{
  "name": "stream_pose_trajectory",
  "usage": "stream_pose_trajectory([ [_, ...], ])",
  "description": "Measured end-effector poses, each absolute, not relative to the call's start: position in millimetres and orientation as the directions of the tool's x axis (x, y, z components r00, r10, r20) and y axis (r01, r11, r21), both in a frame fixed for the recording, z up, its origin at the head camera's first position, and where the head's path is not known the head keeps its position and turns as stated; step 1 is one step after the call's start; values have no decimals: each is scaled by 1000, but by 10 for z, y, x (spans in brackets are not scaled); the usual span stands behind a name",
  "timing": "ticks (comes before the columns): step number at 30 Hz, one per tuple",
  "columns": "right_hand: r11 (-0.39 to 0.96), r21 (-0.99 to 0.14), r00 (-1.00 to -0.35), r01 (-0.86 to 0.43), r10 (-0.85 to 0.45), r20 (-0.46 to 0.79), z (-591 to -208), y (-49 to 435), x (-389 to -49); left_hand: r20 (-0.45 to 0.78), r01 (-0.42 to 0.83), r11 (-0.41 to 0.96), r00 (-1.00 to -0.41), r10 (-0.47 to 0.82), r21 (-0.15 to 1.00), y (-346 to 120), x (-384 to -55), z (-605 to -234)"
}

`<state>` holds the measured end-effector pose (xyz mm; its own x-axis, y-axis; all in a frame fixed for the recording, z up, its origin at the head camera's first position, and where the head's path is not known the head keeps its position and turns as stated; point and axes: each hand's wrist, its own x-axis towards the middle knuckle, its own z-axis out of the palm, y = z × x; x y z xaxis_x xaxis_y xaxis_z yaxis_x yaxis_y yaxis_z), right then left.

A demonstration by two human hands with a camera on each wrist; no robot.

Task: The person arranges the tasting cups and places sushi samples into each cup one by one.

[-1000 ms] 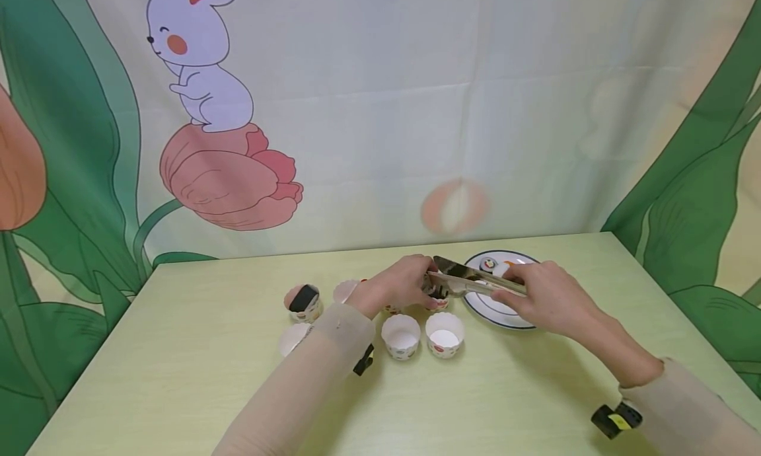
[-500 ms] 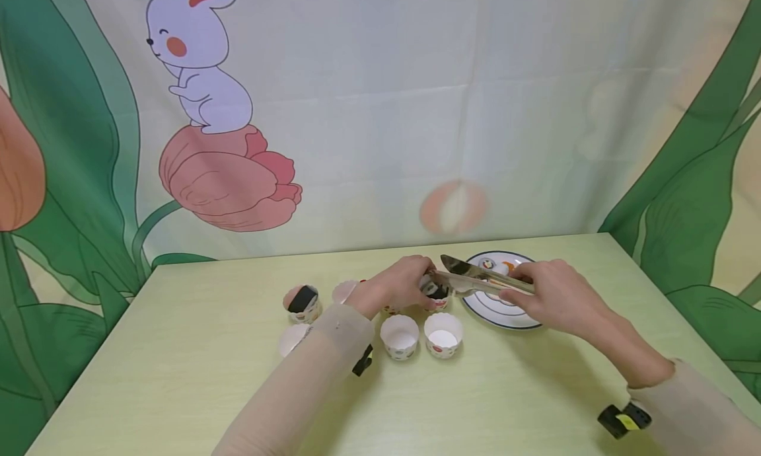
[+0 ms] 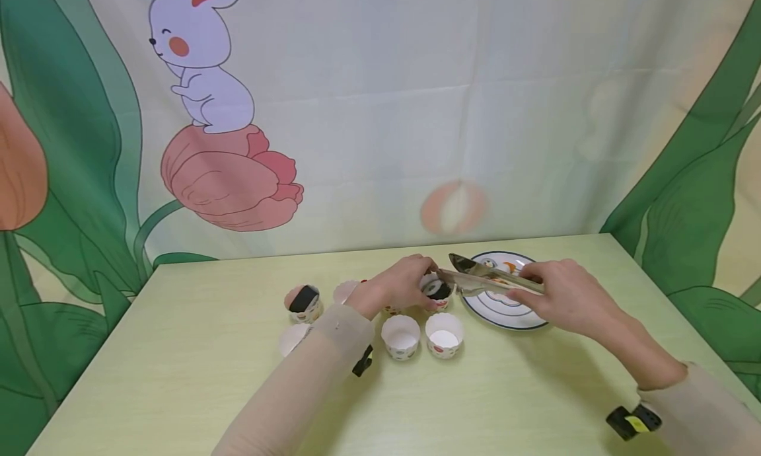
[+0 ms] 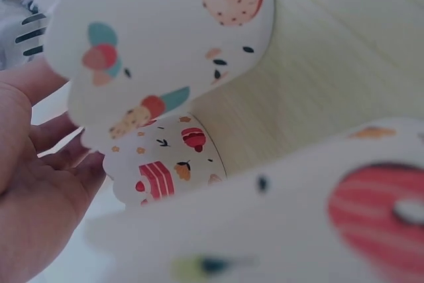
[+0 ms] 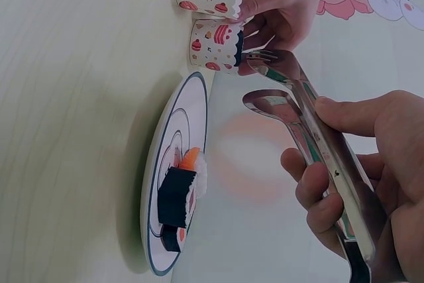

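My left hand [image 3: 401, 284] holds the rim of a printed paper baking cup [image 3: 438, 305], fingers and thumb around it. A sushi roll [image 3: 437, 289] with a black seaweed wrap sits in that cup. My right hand [image 3: 561, 297] grips metal serving tongs [image 5: 331, 157], thumb on one arm and fingers on the other. One tong end is spoon-shaped and the other slotted like a fork; they stand apart with nothing between them. In the head view the slotted end overlaps the cup's right edge, and the spoon end is over the plate [image 3: 514, 322].
Several more paper cups stand around the left arm; two nearer ones, a left cup [image 3: 400, 337] and a right cup [image 3: 444, 337], show white insides. A far-left cup [image 3: 304, 314] holds a pink and black piece. The plate carries black-wrapped rolls [image 5: 176, 197] and an orange-topped piece [image 5: 192, 160].
My right hand has drawn the tongs to the right, away from the cup, and the roll inside now shows more fully. The left hand has stayed at the cup.
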<state>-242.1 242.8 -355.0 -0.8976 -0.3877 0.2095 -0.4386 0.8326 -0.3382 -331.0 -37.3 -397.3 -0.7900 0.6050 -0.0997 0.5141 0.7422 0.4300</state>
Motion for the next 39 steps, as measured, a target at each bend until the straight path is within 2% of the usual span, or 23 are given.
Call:
stream_pose_trajectory([
  [21, 851, -338, -914, -402, -350, 207, -3569, 2557, -2424, -40, 500, 679, -789, 613, 537, -629, -3308, -3902],
  [34, 859, -345, -924, -379, -335, 183, -3562, 2595, -2426, -11, 475, 645, -801, 599, 599, -874, -3190, -3848],
  [39, 860, -352, -929, -370, -330, 168, -3566, 2613, -2430, 37, 502, 630, -798, 602, 593, -962, -3124, -3805],
])
